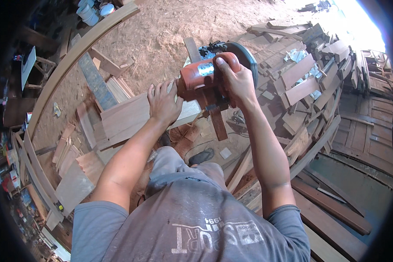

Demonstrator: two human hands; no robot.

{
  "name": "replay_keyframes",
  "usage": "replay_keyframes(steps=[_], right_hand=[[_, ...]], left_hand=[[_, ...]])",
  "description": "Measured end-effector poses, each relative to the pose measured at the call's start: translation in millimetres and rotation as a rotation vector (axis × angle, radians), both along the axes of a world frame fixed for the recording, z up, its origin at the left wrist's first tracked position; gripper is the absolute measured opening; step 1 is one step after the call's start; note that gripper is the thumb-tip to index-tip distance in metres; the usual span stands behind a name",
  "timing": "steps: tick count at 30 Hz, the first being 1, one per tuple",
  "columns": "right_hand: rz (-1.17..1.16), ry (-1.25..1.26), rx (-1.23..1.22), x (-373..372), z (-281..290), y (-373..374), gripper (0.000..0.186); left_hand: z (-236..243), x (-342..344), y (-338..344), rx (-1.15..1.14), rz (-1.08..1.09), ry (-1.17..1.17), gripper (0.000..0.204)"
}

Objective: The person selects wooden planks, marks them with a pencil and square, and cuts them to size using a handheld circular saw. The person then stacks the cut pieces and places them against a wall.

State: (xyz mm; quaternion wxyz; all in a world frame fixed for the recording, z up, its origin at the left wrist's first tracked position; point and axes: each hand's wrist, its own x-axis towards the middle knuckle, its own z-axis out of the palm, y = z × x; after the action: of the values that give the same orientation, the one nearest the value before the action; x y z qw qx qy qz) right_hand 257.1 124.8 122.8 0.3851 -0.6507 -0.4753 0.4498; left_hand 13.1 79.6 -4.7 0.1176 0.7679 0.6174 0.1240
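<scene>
As the person bends over a pale board (129, 117), I see from the room that a red power tool (195, 77), which looks like a circular saw, sits over the board's right end, in front of the body and slightly right of centre. The work seems to me to be underway: the tool is in place, but the cut line is hidden beneath it. I cannot tell whether the tool is running, nor how much is finished; most of the board's length, running off to the left, looks whole, and no separated piece is clear to me.

The right hand (239, 81) is wrapped round the tool's handle, thumb over the top, its forearm reaching far and a little left, the elbow out to the right. The left hand (164, 104) grips nothing: it lies palm down on the board, fingers spread and pointing far, its thumb side close against the tool's left end; I cannot tell if they touch. That forearm slants far and right from an elbow held out to the left.

On the right stands a large heap of planks (294, 75); at the far left are pale buckets (87, 15).
</scene>
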Motion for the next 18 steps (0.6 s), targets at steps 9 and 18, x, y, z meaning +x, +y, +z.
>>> replay_keyframes(steps=[9, 18], right_hand=[[-0.166, -0.097, 0.143, 1.5, -17.1, -14.4, 0.029], [-0.817, 0.295, 0.131, 58.6, -13.6, -163.6, 0.047]], left_hand=[[0.4, 3.7, 3.1, 0.046, 0.004, 0.008, 0.065], [-2.6, 8.5, -0.4, 0.014, -0.002, 0.040, 0.063]])
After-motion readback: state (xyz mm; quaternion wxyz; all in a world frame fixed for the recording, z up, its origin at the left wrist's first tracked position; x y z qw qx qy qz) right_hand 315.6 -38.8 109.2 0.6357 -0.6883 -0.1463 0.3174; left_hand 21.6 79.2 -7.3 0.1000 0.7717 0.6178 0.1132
